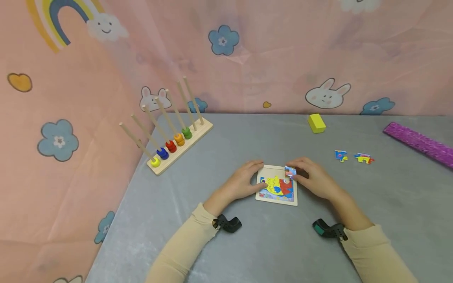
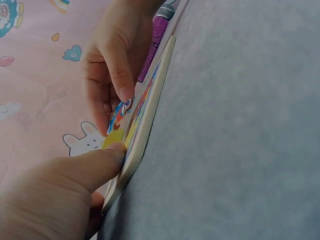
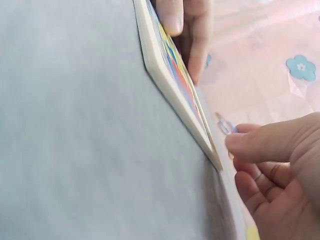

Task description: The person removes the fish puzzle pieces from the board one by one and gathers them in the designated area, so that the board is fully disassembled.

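Note:
A small wooden jigsaw puzzle board [image 1: 270,171] lies on the grey table, its lower part filled with a yellow, red and blue fish picture. My left hand [image 1: 242,182] grips the board at its left side, thumb on the picture and fingers along the outer edge. Thumb and fingers of my right hand [image 1: 316,181] pinch a puzzle piece [image 1: 290,172] over the board's upper right corner. In the left wrist view the piece [image 2: 120,116] is tilted and shows blue, red and white. The right wrist view shows its edge beyond my right thumb.
Two loose puzzle pieces, one blue [image 1: 341,155] and one yellow and red [image 1: 364,158], lie to the right. A yellow block [image 1: 316,123] sits at the back, and a purple glittery bar [image 1: 421,143] at far right. A wooden peg stacker [image 1: 180,147] with coloured rings stands left.

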Action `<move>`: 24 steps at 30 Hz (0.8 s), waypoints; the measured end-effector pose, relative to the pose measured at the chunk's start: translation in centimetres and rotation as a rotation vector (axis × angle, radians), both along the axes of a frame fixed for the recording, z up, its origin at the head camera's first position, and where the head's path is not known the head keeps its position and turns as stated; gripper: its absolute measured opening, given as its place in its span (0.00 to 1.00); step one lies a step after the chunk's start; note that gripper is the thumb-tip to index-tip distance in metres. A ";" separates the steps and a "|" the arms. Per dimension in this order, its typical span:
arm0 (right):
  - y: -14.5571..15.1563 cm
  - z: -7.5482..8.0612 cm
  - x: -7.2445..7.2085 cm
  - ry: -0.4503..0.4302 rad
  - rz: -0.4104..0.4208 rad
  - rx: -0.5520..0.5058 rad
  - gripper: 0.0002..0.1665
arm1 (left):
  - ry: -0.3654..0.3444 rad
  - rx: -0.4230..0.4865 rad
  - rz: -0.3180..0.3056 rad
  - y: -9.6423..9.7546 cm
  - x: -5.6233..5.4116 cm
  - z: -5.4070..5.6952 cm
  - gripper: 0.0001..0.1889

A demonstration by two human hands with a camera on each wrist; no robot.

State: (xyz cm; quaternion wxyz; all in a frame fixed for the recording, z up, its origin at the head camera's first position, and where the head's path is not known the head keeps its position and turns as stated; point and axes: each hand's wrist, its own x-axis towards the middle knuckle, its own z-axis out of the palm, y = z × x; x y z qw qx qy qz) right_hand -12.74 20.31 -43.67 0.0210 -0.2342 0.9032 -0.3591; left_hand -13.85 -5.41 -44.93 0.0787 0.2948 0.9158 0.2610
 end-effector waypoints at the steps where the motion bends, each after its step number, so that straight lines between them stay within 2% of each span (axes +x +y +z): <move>1: 0.2 0.1 -0.1 0.006 -0.004 -0.003 0.23 | 0.004 -0.003 -0.001 0.0 0.0 0.0 0.35; 6: 2.0 0.5 -0.4 0.045 -0.036 -0.026 0.21 | 0.022 -0.006 -0.006 -0.1 0.0 -0.2 0.35; 15: 7.9 1.0 -1.1 0.100 -0.160 0.046 0.20 | 0.029 -0.028 -0.001 0.0 0.1 -0.1 0.35; 19: 10.9 0.6 -1.2 0.054 -0.233 0.050 0.20 | 0.035 -0.039 0.005 0.0 0.1 -0.1 0.35; 24: 14.2 -0.1 -1.0 -0.017 -0.343 0.118 0.21 | 0.045 -0.050 0.001 0.1 0.1 -0.3 0.35</move>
